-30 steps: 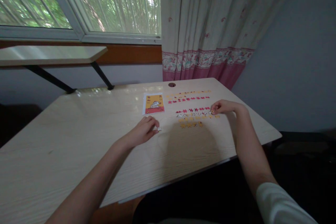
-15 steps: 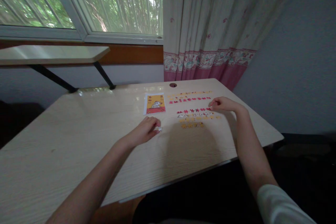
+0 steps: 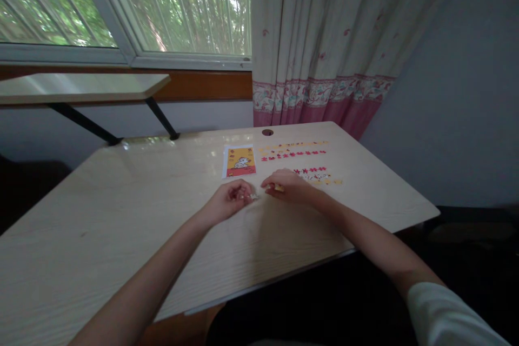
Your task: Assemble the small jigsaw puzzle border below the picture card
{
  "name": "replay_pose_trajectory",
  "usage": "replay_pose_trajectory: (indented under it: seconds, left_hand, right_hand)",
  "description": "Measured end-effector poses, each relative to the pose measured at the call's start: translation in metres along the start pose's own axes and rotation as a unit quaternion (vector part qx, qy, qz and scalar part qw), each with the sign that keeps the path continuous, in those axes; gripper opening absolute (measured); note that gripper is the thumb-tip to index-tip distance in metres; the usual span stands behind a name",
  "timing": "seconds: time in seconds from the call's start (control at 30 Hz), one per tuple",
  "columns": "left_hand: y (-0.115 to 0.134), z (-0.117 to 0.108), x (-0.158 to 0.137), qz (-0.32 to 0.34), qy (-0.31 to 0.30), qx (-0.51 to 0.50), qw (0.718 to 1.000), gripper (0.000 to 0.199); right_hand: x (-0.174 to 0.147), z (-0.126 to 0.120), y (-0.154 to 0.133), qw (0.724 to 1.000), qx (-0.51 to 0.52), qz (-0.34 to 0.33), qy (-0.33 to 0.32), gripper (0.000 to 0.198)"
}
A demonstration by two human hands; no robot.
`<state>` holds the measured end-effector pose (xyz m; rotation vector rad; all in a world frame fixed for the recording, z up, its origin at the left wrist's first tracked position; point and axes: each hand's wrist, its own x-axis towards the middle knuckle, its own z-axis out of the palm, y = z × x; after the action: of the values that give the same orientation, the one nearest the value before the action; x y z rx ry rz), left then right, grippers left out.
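Fingers [image 3: 244, 186] of the left hand [image 3: 225, 201] are pinched on a white piece [image 3: 254, 197], most of it tucked behind the tips, its print too small to make out. Facing it, just to the right and well apart from the desk's near edge, comes the right hand [image 3: 292, 185], thumb and fingers curled close together; a pale speck shows at the tips, and whether they grip it, nobody can tell from here. A glint of yellow shows by that thumb, held or lying beyond, unclear.

And look at the desk [image 3: 190, 173]! On the far right run yellow pieces [image 3: 298, 145] and a red row [image 3: 294, 155]. Nearer lie a second red row [image 3: 314, 170], white pieces [image 3: 320, 177] and more yellow ones [image 3: 334, 181], their left ends hidden by the right hand and wrist. Left of the far rows lies the card [image 3: 239, 161], a white animal on yellow and red, its small marks unreadable. Far left, the shelf [image 3: 81, 85] is cut off by the view's edge.
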<state>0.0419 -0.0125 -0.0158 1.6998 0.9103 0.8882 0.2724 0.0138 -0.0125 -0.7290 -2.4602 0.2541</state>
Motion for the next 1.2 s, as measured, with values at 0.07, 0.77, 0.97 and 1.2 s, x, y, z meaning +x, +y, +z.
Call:
replay_pose_trajectory:
  seconds: [0.07, 0.77, 0.97, 1.2]
  left_hand:
    - [0.003, 0.004, 0.002, -0.015, 0.038, -0.084, 0.996, 0.021]
    - [-0.002, 0.014, 0.004, -0.092, 0.06, -0.285, 0.952, 0.034]
    - [0.004, 0.011, 0.006, -0.1, 0.112, -0.286, 0.946, 0.032]
    - [0.002, -0.003, 0.011, -0.113, 0.235, -0.222, 0.94, 0.022]
  right_hand:
    - [0.0, 0.003, -0.005, 0.999, -0.008, -0.023, 0.045, 0.017]
    - [-0.002, 0.014, -0.017, 0.993, -0.064, -0.061, 0.081, 0.022]
    - [0.0, 0.007, -0.008, 0.988, -0.085, -0.047, 0.119, 0.023]
    - [-0.001, -0.029, 0.007, 0.961, -0.083, 0.066, 0.255, 0.023]
